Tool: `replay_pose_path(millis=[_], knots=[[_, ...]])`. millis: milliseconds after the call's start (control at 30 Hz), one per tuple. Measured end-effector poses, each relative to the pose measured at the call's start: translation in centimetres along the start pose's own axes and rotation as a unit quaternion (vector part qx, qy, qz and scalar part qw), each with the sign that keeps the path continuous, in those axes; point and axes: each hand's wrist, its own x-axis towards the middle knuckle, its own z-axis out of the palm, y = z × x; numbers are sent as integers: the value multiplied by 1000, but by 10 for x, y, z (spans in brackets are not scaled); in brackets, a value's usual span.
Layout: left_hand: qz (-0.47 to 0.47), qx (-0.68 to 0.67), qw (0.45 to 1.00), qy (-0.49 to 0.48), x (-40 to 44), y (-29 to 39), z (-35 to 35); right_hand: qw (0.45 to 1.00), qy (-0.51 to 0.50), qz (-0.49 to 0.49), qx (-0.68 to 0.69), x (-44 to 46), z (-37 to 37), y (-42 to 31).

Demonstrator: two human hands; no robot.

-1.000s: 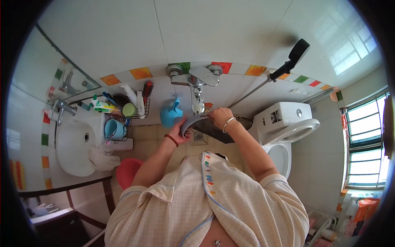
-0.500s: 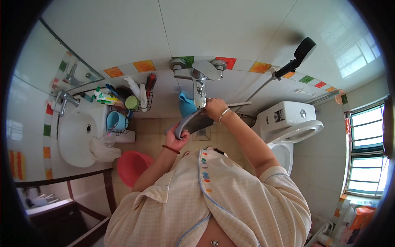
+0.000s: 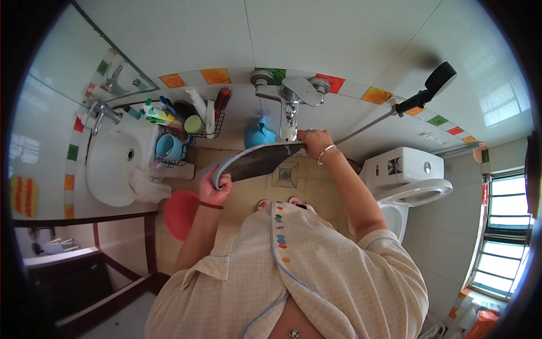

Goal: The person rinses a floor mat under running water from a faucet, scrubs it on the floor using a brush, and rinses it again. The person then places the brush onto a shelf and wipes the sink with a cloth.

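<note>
A dark grey mat (image 3: 257, 162) with a pale edge is stretched between my two hands, just below the chrome tap (image 3: 289, 116). My left hand (image 3: 214, 188) grips its left end, thumb and fingers closed round the curled edge. At the other end, my right hand (image 3: 316, 143) is closed on the upper right corner, right beside the spout. The mat's dark underside faces me and bows in the middle. A thin pale streak near the spout may be water; I cannot tell for sure. Behind the mat, a blue plastic jug (image 3: 259, 135) is partly hidden.
A pink basin (image 3: 182, 214) stands on the floor at left, near the washbasin (image 3: 107, 181) with a white cloth (image 3: 149, 186) over its rim. A wire rack (image 3: 212, 129) holds bottles and brushes. At right are the toilet (image 3: 403, 169) and a shower head (image 3: 440, 79). A floor drain (image 3: 286, 174) lies below.
My left hand has moved left, away from my right hand, and the bunched mat is now spread wide. My right hand still holds its corner by the spout. The view has shifted slightly.
</note>
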Motion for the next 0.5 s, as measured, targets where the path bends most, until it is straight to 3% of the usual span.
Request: replay_pose_path(millis=[100,300,433,500], knots=[[42,-14,999,-17,-21,19,-1,994,84,-74,-13,7,11,-17],[92,-31,995,-34,-47,39,7,974,137,-167,64,4,6,-45],[99,4,995,-31,-53,38,6,980,107,-151,72,-2,6,-40],[80,3,996,-40,-52,38,5,973,147,-156,82,-10,0,-31]])
